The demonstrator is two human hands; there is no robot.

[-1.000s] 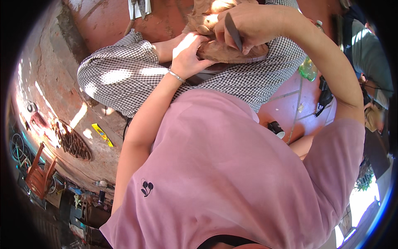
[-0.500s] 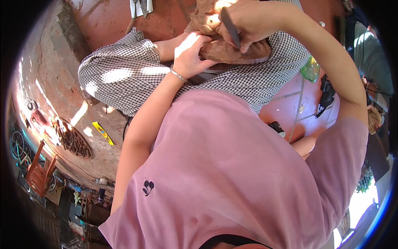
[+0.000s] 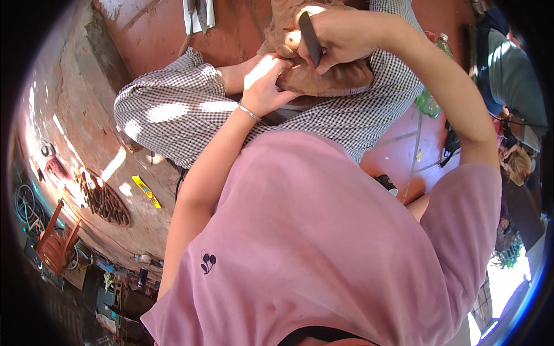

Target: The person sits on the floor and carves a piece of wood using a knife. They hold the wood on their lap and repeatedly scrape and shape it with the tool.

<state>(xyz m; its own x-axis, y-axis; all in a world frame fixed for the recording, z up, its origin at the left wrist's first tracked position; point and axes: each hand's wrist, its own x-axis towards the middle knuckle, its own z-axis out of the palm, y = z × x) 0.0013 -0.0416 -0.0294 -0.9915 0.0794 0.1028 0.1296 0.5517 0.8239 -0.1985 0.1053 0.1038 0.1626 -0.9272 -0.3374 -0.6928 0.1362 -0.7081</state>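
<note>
The right hand (image 3: 346, 36) is closed around a dark, flat modelling tool (image 3: 310, 39), gripped with the fingers curled and the blade running downward across the knuckles. The tool tip meets the upper surface of a brown clay form (image 3: 323, 75). The left hand (image 3: 264, 86) is partly open: the fingers are pressed flat against the left side of the clay form, holding nothing else. A thin metal bangle (image 3: 249, 112) sits on the left wrist.

The clay form rests on the lap, on a black-and-white checked garment (image 3: 173, 115) that spreads to both sides beneath it. Both forearms extend upward from a pink shirt (image 3: 323, 242) that fills the lower centre of the view.

Beyond the lap lies a reddish tiled floor (image 3: 398, 155). Several pale-handled tools (image 3: 198, 14) lie on it near the top edge. A green plastic bottle (image 3: 430, 98) lies to the right of the checked garment. A yellow flat object (image 3: 145, 190) lies on the ground at left, near a round dark woven mat (image 3: 104, 199).
</note>
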